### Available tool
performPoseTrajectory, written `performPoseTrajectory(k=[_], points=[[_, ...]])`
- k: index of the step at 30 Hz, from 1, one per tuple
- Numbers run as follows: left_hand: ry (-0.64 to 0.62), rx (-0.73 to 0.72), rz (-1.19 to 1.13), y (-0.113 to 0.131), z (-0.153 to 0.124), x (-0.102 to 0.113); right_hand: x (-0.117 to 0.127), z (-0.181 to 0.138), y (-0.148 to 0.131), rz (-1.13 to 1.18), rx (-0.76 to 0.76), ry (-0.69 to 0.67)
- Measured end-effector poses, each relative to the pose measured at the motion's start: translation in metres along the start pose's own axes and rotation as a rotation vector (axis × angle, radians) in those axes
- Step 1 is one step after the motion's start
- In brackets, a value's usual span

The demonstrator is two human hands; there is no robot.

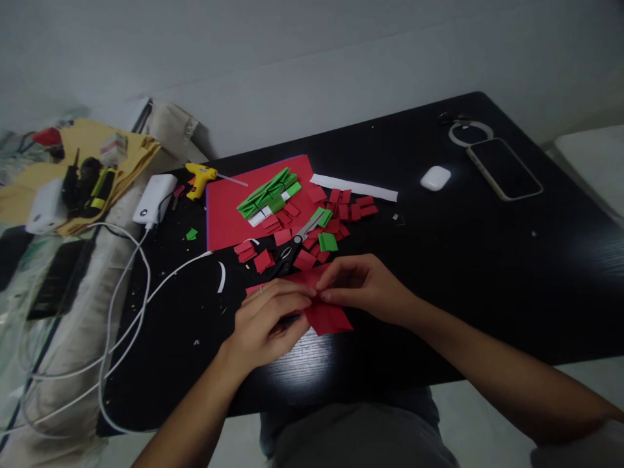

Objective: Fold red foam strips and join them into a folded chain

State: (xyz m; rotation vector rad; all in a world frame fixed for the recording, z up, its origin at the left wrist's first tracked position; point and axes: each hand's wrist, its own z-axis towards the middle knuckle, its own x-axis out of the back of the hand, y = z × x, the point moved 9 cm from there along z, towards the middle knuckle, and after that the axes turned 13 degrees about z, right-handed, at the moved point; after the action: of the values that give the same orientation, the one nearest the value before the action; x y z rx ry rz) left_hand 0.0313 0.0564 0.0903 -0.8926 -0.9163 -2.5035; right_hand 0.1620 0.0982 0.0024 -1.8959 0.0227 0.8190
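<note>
A creased piece of red paper [330, 318] is held low over the near part of the black table. My left hand [273, 318] is closed on its left side, fingers bent over the paper. Thumb and forefinger of my right hand [368, 286] pinch the same paper close to the left fingertips. Just beyond my hands lie black-handled scissors [297, 240] among several small folded red papers [305, 260] and a folded green piece [328, 242]. Part of the held paper is hidden behind my left fingers.
Behind lies a red sheet [229, 221] with folded green strips [268, 193]. A white paper strip [354, 187] is beside it. At left are a yellow glue gun [199, 179], a white power bank [155, 198] and white cables [146, 286]. A white earbud case [435, 178] and phone [504, 169] lie right.
</note>
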Motion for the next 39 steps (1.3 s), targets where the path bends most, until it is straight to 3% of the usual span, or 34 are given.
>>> performPoseTrajectory(k=[32,39], points=[[0.026,0.069,0.024,-0.004,-0.007,-0.002,0.004,-0.002,-0.001,-0.007,0.069,0.066],[0.002,0.084,0.032,-0.006,-0.012,-0.007,0.002,0.001,0.004,-0.030,-0.042,0.020]])
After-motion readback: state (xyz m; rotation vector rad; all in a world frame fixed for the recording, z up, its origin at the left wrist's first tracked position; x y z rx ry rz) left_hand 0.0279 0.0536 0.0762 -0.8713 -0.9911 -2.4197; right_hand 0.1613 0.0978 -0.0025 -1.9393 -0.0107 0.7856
